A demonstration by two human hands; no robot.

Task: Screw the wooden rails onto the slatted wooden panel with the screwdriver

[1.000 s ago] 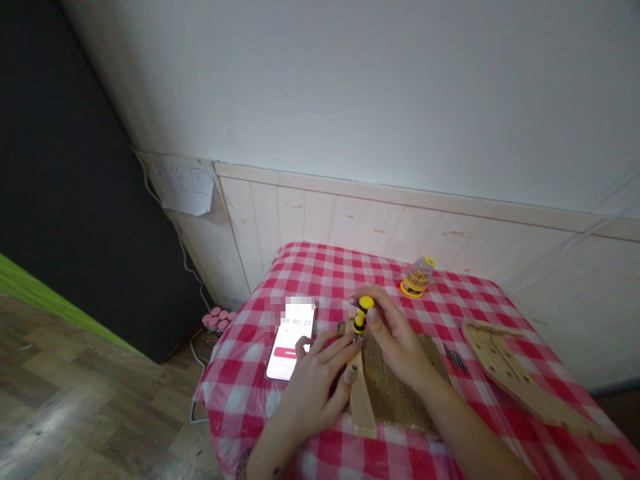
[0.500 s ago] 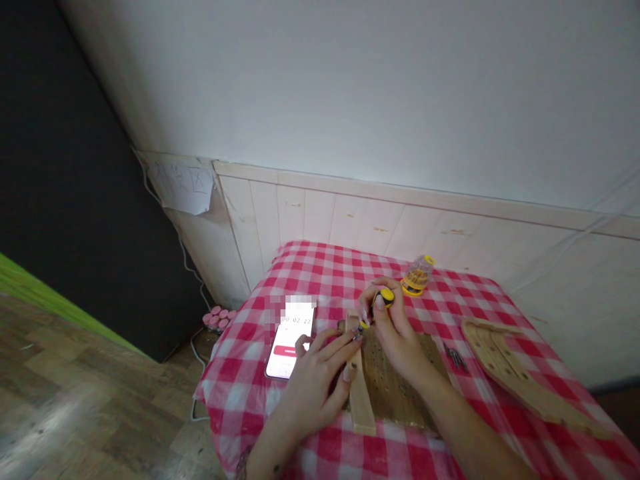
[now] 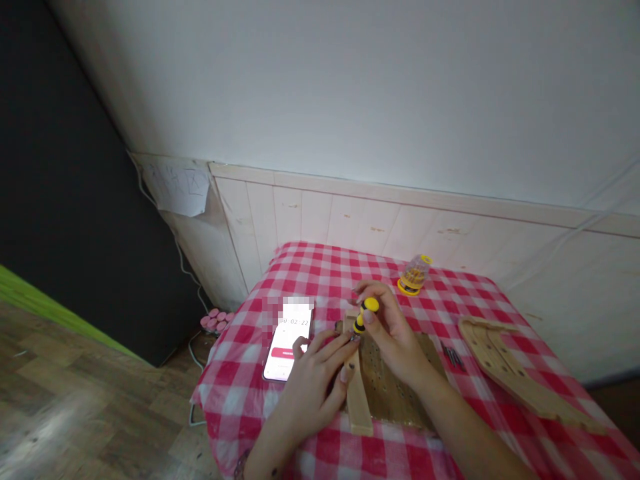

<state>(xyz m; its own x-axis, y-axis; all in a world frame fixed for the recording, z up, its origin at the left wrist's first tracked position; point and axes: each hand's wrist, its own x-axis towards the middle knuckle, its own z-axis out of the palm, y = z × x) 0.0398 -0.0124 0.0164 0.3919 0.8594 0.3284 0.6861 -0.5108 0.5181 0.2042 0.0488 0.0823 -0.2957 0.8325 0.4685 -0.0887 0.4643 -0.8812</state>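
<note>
My left hand (image 3: pixel 320 377) rests on the wooden strip (image 3: pixel 360 407), fingertips by the tip of the screwdriver (image 3: pixel 371 305), though I can't tell whether they pinch anything. My right hand (image 3: pixel 393 337) has its fingers clamped on the handle above the board (image 3: pixel 393 390), so I judge this screwing unfinished, the curved wood (image 3: pixel 515 377) lying apart, far right. Half a second ago the handle leaned right; now it stands more upright.
</note>
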